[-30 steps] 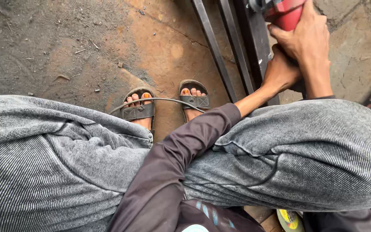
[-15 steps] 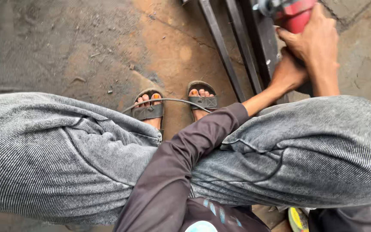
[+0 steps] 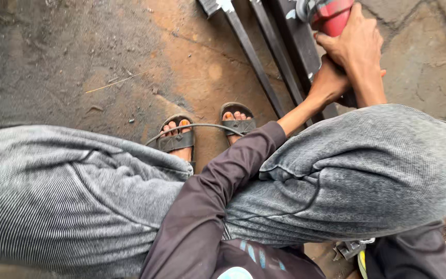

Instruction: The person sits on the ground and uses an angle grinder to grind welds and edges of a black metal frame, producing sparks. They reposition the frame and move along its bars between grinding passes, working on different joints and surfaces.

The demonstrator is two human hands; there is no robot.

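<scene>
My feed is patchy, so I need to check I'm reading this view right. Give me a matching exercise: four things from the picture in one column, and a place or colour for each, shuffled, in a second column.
Things:
1. Tool
2. Cable
3. Steel bars
4. Right hand

Places or colours:
a. Lying across both sandalled feet
b. On the ground, running up and away from the feet
c. Red body, at the top edge of the view
d. Wrapped over the red tool from the right

Pairs: 1-c, 2-a, 3-b, 4-d
</scene>
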